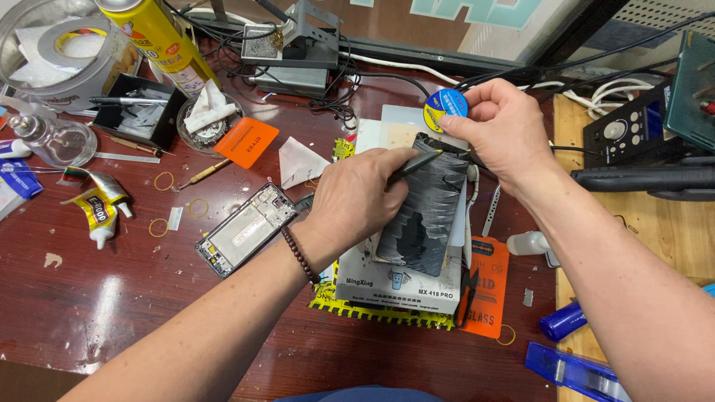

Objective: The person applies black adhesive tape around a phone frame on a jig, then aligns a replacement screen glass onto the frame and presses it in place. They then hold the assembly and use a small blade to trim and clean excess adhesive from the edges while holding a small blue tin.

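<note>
A dark phone screen panel (pixel 426 212), streaked with grey residue, lies on a grey heating pad box (pixel 395 286). My left hand (pixel 356 197) rests on the panel's left edge and grips a thin dark scraping tool (pixel 414 165) whose tip touches the panel's top. My right hand (pixel 500 128) holds the panel's top right corner, fingers curled around it. A round blue and yellow reel (pixel 445 104) sits just behind my right fingers. An open phone frame (pixel 246 228) lies left of my left wrist.
Glue tubes (pixel 97 208), rubber bands, an orange tag (pixel 246 141), a black parts tray (pixel 140 110), a yellow spray can (pixel 160 37) and a tape roll fill the left side. A soldering stand and cables are behind. Blue tools (pixel 573 368) and a black controller (pixel 633 130) lie right.
</note>
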